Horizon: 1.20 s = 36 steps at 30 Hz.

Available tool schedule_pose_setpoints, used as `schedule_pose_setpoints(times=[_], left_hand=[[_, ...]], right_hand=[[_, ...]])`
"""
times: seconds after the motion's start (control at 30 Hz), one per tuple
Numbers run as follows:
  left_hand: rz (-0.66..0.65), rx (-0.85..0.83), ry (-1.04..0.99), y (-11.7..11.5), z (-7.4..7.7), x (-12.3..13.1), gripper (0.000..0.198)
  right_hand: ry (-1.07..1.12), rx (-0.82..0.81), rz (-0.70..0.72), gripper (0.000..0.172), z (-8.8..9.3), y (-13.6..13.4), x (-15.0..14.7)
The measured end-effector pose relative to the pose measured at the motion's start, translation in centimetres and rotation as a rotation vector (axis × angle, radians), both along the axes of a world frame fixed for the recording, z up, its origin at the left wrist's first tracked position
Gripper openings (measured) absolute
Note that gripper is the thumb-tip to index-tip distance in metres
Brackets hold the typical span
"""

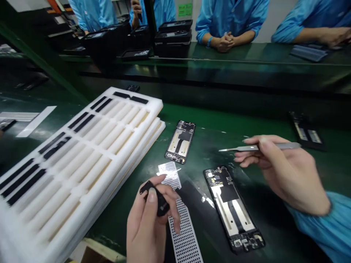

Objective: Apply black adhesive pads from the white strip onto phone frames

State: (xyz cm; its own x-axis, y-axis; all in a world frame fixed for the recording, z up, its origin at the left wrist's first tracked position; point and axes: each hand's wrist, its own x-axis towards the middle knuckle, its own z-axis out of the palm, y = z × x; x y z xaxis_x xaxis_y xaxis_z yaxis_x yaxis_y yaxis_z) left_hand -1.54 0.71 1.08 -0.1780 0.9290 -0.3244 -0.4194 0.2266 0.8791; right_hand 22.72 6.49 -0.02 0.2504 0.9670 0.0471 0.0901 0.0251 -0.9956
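Note:
My left hand (149,223) is closed on a small flat black part (158,200), gripped under the thumb. Between the thumb and fingers of my right hand (285,168) are metal tweezers (249,148), pointing left. Below the tweezers lies an opened phone body (233,208), its circuit board and silvery middle exposed. A second opened phone body (181,141) rests farther back, left of the tweezers' tip. Under and beside my left hand is a white sheet with rows of black dots (185,233).
Stacked white foam trays (109,157) with slots, some holding black strips, stand at the left. Another phone body (305,129) lies far right. White strips (37,120) are at far left. Across the bench, people in blue sleeves (233,20) sit near stacked black trays (174,38).

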Motion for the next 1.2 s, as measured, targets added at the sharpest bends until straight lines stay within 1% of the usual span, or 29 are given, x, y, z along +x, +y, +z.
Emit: schedule_pose_setpoints(times=[0.03, 0.07, 0.13, 0.17, 0.2, 0.23, 0.27, 0.3, 0.37, 0.43, 0.5, 0.57, 0.67, 0.77, 0.97, 1.0, 1.03, 1.1, 1.17, 1.2], left_hand=[[-0.065, 0.016, 0.118, 0.5, -0.1, -0.3, 0.023], [-0.169, 0.057, 0.249, 0.9, -0.4, -0.6, 0.024], [-0.454, 0.232, 0.573, 1.9, -1.2, -0.8, 0.029], [-0.603, 0.344, 0.771, 2.4, -1.7, -0.7, 0.037], [-0.735, 0.454, 0.984, 2.9, -2.2, -0.5, 0.049], [-0.840, 0.549, 1.198, 3.4, -2.7, -0.1, 0.063], [-0.915, 0.624, 1.398, 3.9, -3.0, 0.4, 0.074], [-0.962, 0.674, 1.573, 4.4, -3.2, 1.0, 0.082], [-1.003, 0.758, 1.823, 5.3, -3.3, 2.3, 0.087], [-1.001, 0.828, 1.987, 6.4, -3.2, 3.5, 0.083], [-0.990, 0.875, 2.097, 7.5, -3.0, 4.4, 0.081], [-0.993, 0.889, 2.153, 8.4, -3.1, 5.0, 0.079], [-1.000, 0.893, 2.165, 9.2, -3.5, 5.1, 0.078], [-1.010, 0.908, 2.156, 9.2, -3.9, 4.9, 0.080], [-1.036, 0.890, 2.089, 9.3, -4.0, 4.9, 0.082], [-1.042, 0.872, 2.054, 9.3, -4.1, 4.8, 0.081], [-1.036, 0.841, 1.969, 9.4, -4.2, 4.8, 0.080], [-0.982, 0.757, 1.701, 9.4, -4.5, 4.6, 0.077], [-0.893, 0.683, 1.438, 9.3, -4.5, 4.4, 0.067], [-0.841, 0.654, 1.355, 9.2, -4.3, 4.4, 0.058]], right_hand=[[0.057, -0.019, -0.006, 0.031, -0.7, 0.6, 1.2], [0.083, -0.043, -0.004, 0.033, -1.5, 0.9, 2.1], [0.061, -0.092, 0.038, 0.037, -2.9, 1.1, 3.4], [0.038, -0.110, 0.059, 0.037, -3.5, 1.1, 3.7], [0.024, -0.122, 0.077, 0.038, -4.0, 1.0, 4.0], [0.016, -0.126, 0.086, 0.038, -4.3, 0.9, 4.1], [0.016, -0.123, 0.084, 0.039, -4.5, 1.0, 4.3], [0.023, -0.116, 0.074, 0.039, -4.6, 1.2, 4.4], [0.040, -0.105, 0.061, 0.041, -4.8, 1.8, 4.7], [0.054, -0.098, 0.067, 0.042, -5.0, 2.7, 4.8], [0.055, -0.097, 0.086, 0.043, -5.1, 3.4, 4.7], [0.042, -0.099, 0.102, 0.043, -5.2, 3.7, 4.6], [0.019, -0.093, 0.110, 0.043, -5.1, 3.7, 4.4], [0.003, -0.083, 0.122, 0.044, -5.1, 3.5, 4.4], [-0.024, -0.081, 0.131, 0.042, -5.0, 3.3, 4.5], [-0.028, -0.081, 0.133, 0.042, -5.0, 3.3, 4.5], [-0.031, -0.081, 0.136, 0.042, -5.0, 3.4, 4.5], [-0.037, -0.081, 0.140, 0.041, -5.0, 3.4, 4.5], [-0.036, -0.077, 0.136, 0.040, -5.1, 3.5, 4.6], [-0.032, -0.075, 0.131, 0.039, -5.2, 3.5, 4.7]])
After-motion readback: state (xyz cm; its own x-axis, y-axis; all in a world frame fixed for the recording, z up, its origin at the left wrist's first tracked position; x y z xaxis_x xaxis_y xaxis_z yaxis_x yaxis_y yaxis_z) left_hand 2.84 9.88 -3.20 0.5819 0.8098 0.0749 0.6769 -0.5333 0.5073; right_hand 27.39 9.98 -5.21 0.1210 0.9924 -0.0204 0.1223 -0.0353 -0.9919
